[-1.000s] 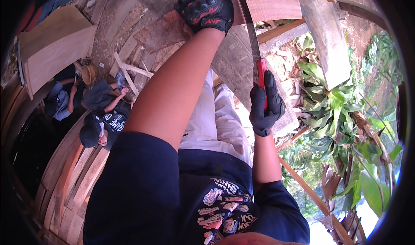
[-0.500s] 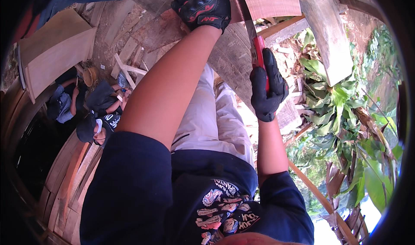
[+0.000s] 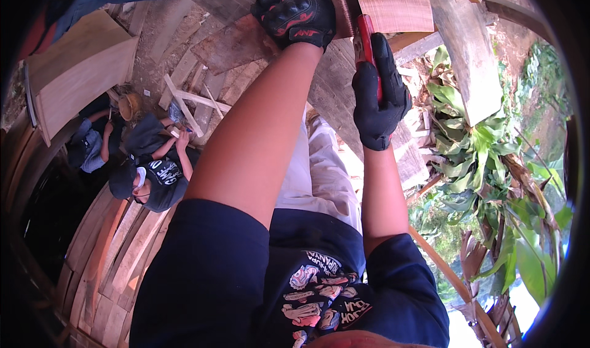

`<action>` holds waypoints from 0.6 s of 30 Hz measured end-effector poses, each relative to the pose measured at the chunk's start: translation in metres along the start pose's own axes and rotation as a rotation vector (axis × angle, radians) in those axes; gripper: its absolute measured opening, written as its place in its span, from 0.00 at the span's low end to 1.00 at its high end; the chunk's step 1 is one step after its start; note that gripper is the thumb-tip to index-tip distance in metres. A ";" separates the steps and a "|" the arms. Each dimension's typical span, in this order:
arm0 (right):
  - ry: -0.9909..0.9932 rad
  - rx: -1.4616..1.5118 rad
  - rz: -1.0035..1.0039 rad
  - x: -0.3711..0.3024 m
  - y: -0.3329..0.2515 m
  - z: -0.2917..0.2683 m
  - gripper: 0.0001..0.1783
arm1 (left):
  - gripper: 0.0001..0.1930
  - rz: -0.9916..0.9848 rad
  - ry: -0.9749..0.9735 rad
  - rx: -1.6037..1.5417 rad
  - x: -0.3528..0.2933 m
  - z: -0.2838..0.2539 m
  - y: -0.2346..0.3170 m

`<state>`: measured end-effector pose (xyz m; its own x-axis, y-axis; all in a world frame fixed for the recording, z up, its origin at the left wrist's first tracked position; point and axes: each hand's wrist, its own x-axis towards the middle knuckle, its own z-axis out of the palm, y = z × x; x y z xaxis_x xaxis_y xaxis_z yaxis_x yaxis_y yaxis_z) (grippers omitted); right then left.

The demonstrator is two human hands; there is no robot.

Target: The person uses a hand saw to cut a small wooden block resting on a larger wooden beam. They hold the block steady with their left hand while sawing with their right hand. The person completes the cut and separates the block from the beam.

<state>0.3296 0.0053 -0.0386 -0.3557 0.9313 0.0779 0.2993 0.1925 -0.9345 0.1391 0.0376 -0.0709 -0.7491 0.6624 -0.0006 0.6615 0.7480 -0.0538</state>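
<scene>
Right hand (image 3: 382,96): gloved, closed around the red handle (image 3: 366,35) of a saw; dark, flat metal blade (image 3: 349,1) extends ahead of that hand, across a plank (image 3: 396,9). Left hand (image 3: 296,15): gloved, fingers curled, on the plank's left part, presumably steadying the wood; palm hidden, gripping or pressing cannot be told. Plank reddish, fine-grained. Grey weathered board (image 3: 335,81) between both hands.

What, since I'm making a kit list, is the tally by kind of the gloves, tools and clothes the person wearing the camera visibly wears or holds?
Black gloves: 2
Red-handled saw: 1
Dark T-shirt: 1
Pale trousers, pairs: 1
Total: 5
</scene>
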 end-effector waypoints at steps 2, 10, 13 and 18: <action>0.000 -0.041 0.002 -0.020 0.001 -0.009 0.26 | 0.13 0.001 -0.014 0.012 -0.001 0.000 0.002; -0.172 -0.211 0.050 -0.105 -0.004 -0.068 0.31 | 0.17 -0.003 0.076 0.036 -0.001 0.015 -0.014; -0.133 -0.202 0.087 -0.084 -0.019 -0.068 0.29 | 0.16 0.057 0.119 -0.045 0.000 0.020 0.000; -0.104 -0.167 -0.055 -0.033 -0.013 -0.040 0.27 | 0.15 0.022 0.124 -0.022 -0.002 0.017 -0.003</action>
<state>0.3728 -0.0159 -0.0151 -0.4626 0.8827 0.0823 0.4164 0.2983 -0.8589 0.1380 0.0337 -0.0881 -0.7249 0.6778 0.1225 0.6796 0.7328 -0.0333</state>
